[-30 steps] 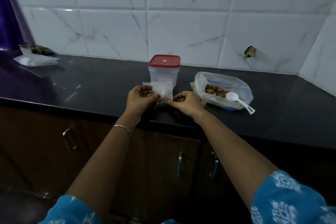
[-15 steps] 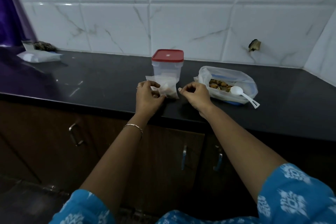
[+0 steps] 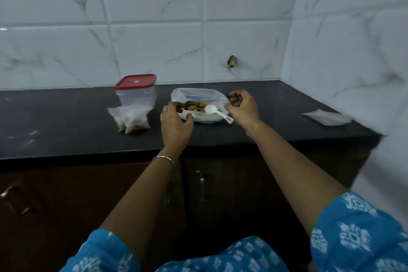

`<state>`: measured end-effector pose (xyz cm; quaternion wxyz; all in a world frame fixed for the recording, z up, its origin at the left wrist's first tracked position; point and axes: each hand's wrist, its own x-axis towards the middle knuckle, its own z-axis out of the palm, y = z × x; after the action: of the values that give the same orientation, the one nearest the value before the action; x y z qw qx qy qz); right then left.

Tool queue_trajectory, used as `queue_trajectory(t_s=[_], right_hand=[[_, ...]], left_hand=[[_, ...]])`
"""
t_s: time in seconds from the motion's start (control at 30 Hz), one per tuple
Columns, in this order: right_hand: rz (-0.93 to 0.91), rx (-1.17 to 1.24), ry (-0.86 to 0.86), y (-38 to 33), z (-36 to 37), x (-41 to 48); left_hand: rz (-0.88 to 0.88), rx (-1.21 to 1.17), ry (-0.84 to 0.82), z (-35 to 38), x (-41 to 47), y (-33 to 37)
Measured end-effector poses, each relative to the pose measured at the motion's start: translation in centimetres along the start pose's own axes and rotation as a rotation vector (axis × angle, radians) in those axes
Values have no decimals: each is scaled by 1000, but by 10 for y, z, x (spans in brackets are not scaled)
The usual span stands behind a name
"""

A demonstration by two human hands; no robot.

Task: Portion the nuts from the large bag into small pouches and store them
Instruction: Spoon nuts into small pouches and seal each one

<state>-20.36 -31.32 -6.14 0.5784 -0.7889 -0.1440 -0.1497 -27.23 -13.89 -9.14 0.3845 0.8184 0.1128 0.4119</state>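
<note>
Large bag [image 3: 198, 94] lies open, brown nuts [image 3: 194, 106] and a white spoon [image 3: 210, 108] inside. Left hand [image 3: 175, 126] fingers pinch its edge; right hand [image 3: 242, 108] fingers curl beside it, grip unclear.

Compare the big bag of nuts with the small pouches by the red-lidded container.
The large bag is wide and lies low on the counter; the small pouches are narrow and stand upright before the container. The large bag gapes open with a white scoop on it; the small pouches carry nothing. The left hand grips the large bag's edge; no hand touches the small pouches. Both are see-through plastic holding nuts.
</note>
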Motion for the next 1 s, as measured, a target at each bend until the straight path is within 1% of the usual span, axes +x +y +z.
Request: queue_trajectory(t_s=[0.13, 0.23, 0.3, 0.37, 0.5, 0.57, 0.63, 0.7, 0.87, 1.0], right_hand=[[112, 6, 146, 39, -72, 2], [205, -8, 306, 65, -123, 4], [247, -76, 409, 78, -152, 4], [270, -201, 451, 91, -178, 5], [304, -541, 394, 115, -211, 12], [293, -630, 372, 120, -219, 17], [257, -681, 379, 124, -222, 22], [257, -744, 374, 126, -226, 27], [253, -1003, 264, 130, -232, 39], [208, -1058, 277, 134, -231, 44]], left_hand=[[39, -156, -96, 49, -10, 39], [74, -212, -156, 85, -17, 65], [81, -245, -231, 107, -22, 79], [108, -281, -342, 130, -27, 93], [151, -296, -569, 172, -37, 110], [132, -257, -670, 187, -37, 112], [126, -193, -731, 196, -33, 109], [126, -160, -744, 199, -29, 106], [117, -147, -729, 201, -23, 106], [86, -182, -701, 201, -23, 106]])
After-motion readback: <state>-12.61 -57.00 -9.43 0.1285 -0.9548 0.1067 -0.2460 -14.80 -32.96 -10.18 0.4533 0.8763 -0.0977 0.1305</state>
